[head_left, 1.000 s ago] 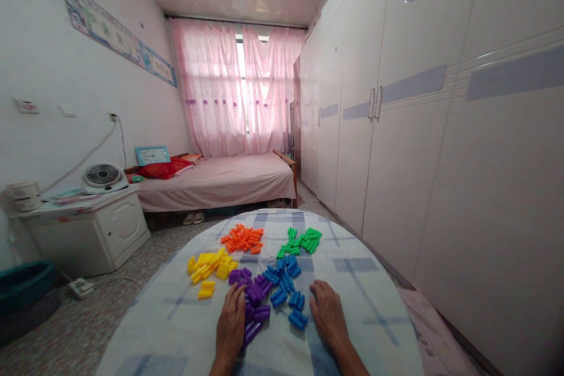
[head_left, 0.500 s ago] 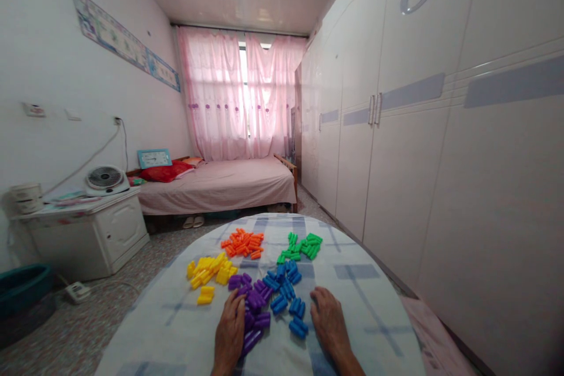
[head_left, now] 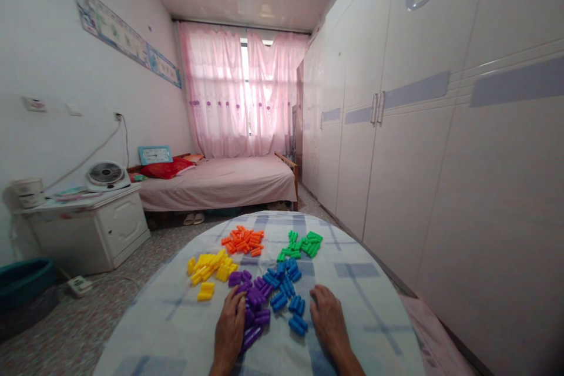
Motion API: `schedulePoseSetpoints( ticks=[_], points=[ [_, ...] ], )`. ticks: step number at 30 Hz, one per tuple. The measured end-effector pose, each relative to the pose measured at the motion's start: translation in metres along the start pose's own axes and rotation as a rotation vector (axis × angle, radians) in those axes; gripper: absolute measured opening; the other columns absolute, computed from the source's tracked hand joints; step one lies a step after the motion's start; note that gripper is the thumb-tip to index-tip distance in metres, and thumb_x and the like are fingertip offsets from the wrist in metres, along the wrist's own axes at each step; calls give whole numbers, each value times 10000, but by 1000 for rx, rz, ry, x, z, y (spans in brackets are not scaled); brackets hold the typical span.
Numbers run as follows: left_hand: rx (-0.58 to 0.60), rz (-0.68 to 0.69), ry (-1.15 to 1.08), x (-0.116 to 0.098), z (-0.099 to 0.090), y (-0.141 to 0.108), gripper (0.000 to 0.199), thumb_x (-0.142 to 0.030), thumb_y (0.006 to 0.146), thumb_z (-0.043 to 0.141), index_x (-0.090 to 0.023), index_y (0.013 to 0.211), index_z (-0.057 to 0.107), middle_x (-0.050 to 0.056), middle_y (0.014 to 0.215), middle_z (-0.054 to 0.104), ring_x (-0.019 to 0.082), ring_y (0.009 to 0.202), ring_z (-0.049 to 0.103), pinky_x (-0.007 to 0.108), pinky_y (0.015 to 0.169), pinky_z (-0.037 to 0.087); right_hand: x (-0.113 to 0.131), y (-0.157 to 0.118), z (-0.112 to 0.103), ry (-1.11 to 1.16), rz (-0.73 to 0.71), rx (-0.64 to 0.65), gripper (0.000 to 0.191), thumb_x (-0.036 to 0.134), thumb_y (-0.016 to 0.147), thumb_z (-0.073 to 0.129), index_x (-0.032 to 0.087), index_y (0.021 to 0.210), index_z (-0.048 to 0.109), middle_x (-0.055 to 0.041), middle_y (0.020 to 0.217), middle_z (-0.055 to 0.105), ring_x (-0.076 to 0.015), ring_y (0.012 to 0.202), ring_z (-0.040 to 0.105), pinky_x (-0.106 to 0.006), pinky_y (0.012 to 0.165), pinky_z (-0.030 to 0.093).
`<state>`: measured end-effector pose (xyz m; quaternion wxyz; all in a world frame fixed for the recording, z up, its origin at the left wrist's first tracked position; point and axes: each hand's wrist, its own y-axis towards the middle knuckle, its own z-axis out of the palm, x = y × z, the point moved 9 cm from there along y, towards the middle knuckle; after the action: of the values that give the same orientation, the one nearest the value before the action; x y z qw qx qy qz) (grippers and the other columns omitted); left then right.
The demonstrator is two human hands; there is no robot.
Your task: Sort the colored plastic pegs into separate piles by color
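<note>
Little has just changed in front of me: my two hands stay where they were, well apart on the cloth-covered tabletop (head_left: 374,305), and I make out no shift in the coloured plastic pieces. I take that to mean that I'm at a pause, with no piece being moved.

My left hand (head_left: 228,329) lies palm down with its fingers loosely out, along the outer edge of the purple pieces (head_left: 258,298). Its fingertips look to be against them, though I can't tell how firmly they touch; I see no grip on any piece. The purple ones spread from just past those fingertips back alongside my thumb.

My right hand (head_left: 331,322) also rests palm down, fingers a little bent and unclenched, with nothing showing in it. The blue pieces (head_left: 285,286) lie between my hands, reaching forward from beside my right fingers, and the nearest blue ones sit just beside that hand without touching it.

Ahead and to the left of my left fingertips are the yellow pieces (head_left: 211,265), a few set a little nearer me than the rest. Farther out beyond them lie the orange pieces (head_left: 243,241), and the green pieces (head_left: 312,245) are ahead of my right hand, past the blue.
</note>
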<state>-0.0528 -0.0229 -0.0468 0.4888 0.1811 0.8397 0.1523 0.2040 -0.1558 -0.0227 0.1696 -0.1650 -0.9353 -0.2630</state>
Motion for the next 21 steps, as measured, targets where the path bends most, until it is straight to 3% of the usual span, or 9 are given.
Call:
schedulePoseSetpoints(
  ticks=[5,10,16,18,21],
  points=[
    [-5,-57,27,-3,3,-1,447,-408,851,340,-134,1077,610,134,1264,524,256,1219,456,450,1070,323,1,-2,8,-99,6,4,361,174,827,372,192,1099,609,-87,1189,583,-197,1160,485,-326,992,316],
    [-110,-96,34,-17,13,0,484,-404,855,340,-107,1180,539,150,1240,542,264,1220,445,460,1073,305,15,3,33,-206,64,-23,414,182,807,401,127,1181,568,-150,1249,548,-267,1209,447,-410,1014,304],
    [-72,-165,-171,-26,38,24,436,-393,866,359,-147,1173,546,115,1239,560,232,1200,471,431,1065,321,47,23,52,50,-51,76,452,118,756,378,174,1160,574,-95,1213,585,-217,1153,509,-374,993,358],
    [-33,-200,-254,-21,42,37,436,-415,869,358,-156,1158,558,106,1217,580,228,1175,496,427,1053,338,41,36,46,199,-63,136,379,168,782,384,207,1088,603,-61,1131,625,-181,1071,560,-315,946,402],
    [9,-226,-358,-9,44,55,449,-456,858,372,-152,1108,588,106,1162,615,235,1129,533,426,1034,359,2,69,28,301,24,105,327,306,842,363,214,1036,610,-53,1065,638,-171,1011,580,-300,913,424]
  ],
)
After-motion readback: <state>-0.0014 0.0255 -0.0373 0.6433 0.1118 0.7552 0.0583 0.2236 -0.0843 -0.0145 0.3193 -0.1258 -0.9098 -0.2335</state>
